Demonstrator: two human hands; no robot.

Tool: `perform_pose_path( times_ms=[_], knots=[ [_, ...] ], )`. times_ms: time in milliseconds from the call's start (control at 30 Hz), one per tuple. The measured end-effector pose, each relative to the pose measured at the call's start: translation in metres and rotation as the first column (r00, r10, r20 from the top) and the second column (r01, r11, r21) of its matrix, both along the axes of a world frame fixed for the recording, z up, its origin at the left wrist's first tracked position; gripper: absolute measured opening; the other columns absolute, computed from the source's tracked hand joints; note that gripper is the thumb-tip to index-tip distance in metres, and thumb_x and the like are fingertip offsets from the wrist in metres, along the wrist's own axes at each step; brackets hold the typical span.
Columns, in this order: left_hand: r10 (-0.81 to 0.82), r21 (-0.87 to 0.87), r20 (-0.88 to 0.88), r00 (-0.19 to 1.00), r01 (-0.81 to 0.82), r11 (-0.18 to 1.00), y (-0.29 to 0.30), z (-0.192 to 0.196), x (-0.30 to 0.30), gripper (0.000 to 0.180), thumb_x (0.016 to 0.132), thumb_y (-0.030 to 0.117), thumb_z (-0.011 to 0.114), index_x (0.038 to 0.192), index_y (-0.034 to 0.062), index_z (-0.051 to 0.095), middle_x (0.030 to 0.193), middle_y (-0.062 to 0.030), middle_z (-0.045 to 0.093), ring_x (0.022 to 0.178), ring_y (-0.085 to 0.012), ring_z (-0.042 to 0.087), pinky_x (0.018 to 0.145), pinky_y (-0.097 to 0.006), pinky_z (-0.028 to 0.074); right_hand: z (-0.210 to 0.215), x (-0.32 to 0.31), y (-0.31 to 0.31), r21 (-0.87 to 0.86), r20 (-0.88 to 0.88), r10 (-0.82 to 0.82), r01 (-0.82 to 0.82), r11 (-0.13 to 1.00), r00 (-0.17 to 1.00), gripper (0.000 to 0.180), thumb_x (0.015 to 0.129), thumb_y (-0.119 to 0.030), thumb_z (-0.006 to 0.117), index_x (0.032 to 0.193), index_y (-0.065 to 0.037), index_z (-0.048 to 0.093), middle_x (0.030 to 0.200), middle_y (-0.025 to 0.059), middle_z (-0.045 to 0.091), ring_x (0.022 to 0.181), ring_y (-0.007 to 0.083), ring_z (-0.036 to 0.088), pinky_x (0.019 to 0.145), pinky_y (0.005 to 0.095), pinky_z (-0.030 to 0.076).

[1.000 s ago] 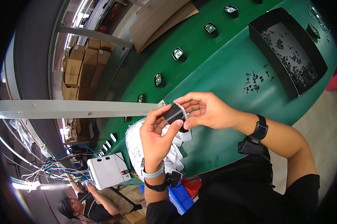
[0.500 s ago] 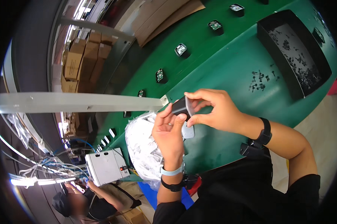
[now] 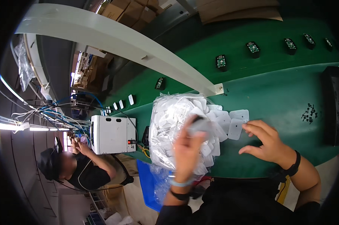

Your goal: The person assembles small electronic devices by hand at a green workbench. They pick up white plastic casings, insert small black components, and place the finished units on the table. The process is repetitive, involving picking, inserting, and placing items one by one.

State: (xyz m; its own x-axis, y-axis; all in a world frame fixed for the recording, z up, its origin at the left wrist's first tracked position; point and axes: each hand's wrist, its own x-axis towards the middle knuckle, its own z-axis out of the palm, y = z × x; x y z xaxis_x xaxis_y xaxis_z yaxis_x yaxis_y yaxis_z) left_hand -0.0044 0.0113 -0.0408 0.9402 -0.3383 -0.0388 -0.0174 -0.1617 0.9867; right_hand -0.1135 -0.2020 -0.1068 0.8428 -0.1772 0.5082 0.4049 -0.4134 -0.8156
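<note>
My left hand (image 3: 187, 148), smeared by motion, is closed round a small black housing with a light grey face (image 3: 200, 128). It hovers over a clear plastic bag (image 3: 162, 108) heaped with white rounded plates (image 3: 177, 115). Several plates have spilled from the bag's right side onto the green bench. One loose white plate with small holes (image 3: 235, 129) lies by the fingertips of my right hand (image 3: 265, 144). Thumb and forefinger of that hand stand apart, with nothing between them; the forefinger tip reaches the plate's edge.
Black housings with green circuit boards (image 3: 253, 48) stand along a green conveyor belt (image 3: 192, 62). A pale metal post (image 3: 139, 52) slants down to the bench. Small black parts (image 3: 309, 113) lie near a black tray (image 3: 332, 108). A white machine (image 3: 114, 135) and another person (image 3: 83, 165) are at left.
My hands have separated. The left, with the black housing, has moved over the bag; the right has let go of the housing and moved to the loose plates. The view has swung left.
</note>
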Motion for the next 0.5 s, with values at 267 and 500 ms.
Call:
perform_pose_path(
  times_ms=[267, 500],
  knots=[
    [0.194, 0.401, 0.084, 0.977, -0.211, 0.891, 0.172, -0.015, 0.293, 0.040, 0.094, 0.018, 0.066, 0.125, -0.0036, 0.054, 0.100, -0.0024, 0.066, 0.082, -0.0088, 0.057, 0.072, -0.023, 0.043, 0.001, 0.020, -0.019, -0.170, 0.012, -0.040, 0.041, 0.985, 0.999, 0.023, 0.069, -0.003, 0.080, 0.088, -0.003, 0.067, 0.085, 0.0087, 0.066, 0.072, 0.0259, 0.063, 0.062, 0.0349, 0.052],
    [0.021, 0.639, 0.188, 0.982, -0.139, 0.757, 0.215, -0.111, 0.443, 0.025, 0.093, 0.018, 0.067, 0.074, 0.0095, 0.053, 0.067, 0.0056, 0.043, 0.063, -0.0083, 0.036, 0.055, -0.029, 0.032, 0.030, 0.004, -0.089, -0.353, 0.034, -0.578, 0.550, 0.757, 0.816, 0.008, 0.078, 0.002, 0.072, 0.084, 0.000, 0.067, 0.077, 0.0081, 0.066, 0.069, 0.0173, 0.061, 0.063, 0.0261, 0.047]
  ],
)
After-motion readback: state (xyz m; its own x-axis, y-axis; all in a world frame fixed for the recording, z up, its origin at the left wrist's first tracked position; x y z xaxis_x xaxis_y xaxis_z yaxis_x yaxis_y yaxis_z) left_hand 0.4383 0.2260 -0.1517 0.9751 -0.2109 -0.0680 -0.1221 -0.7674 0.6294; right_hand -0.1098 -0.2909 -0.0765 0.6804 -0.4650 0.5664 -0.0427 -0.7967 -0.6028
